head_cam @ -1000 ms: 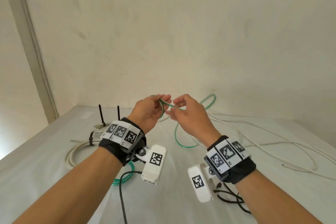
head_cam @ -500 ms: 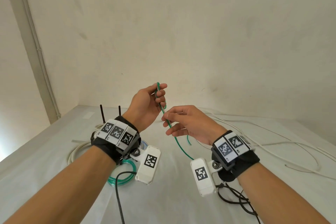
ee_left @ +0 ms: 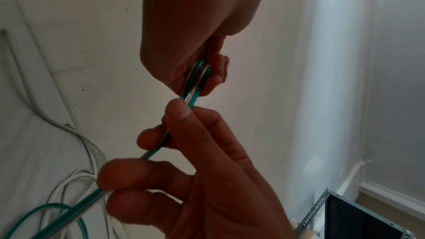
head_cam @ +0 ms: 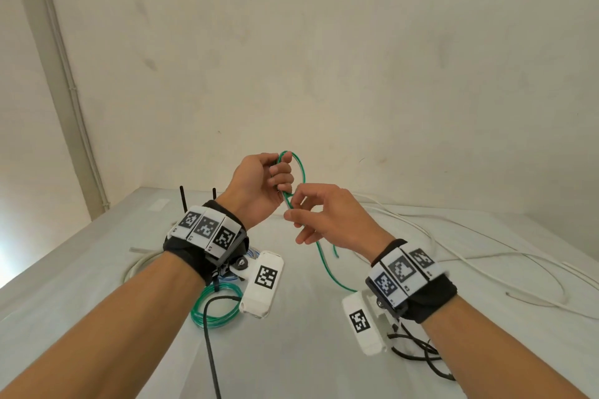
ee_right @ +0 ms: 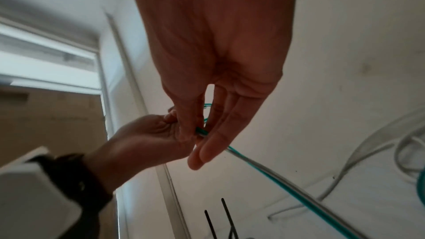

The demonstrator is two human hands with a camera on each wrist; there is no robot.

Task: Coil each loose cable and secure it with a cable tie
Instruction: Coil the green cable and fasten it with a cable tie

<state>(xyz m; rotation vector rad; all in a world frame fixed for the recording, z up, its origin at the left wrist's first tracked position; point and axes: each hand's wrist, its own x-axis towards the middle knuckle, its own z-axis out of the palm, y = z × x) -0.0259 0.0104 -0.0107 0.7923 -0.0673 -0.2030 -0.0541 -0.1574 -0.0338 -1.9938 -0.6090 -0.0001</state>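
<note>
Left hand (head_cam: 259, 186) grips a small loop of green cable (head_cam: 299, 168), fingers curled round it. Right hand (head_cam: 327, 215), just beside and below the loop, pinches the same cable.

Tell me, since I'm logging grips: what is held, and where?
Left hand grips the green cable at its small loop's base; right hand pinches the strand just below.

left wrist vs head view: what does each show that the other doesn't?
Left wrist only: a grey metal rack by the floor, and the green cable seen as doubled strands between the left hand's fingers.

Head only: both wrist bands, a coiled green cable and black cables on the table.

Both: the left hand gripping the green cable's loop, the right hand pinching it just below, and loose white cables on the table.
</note>
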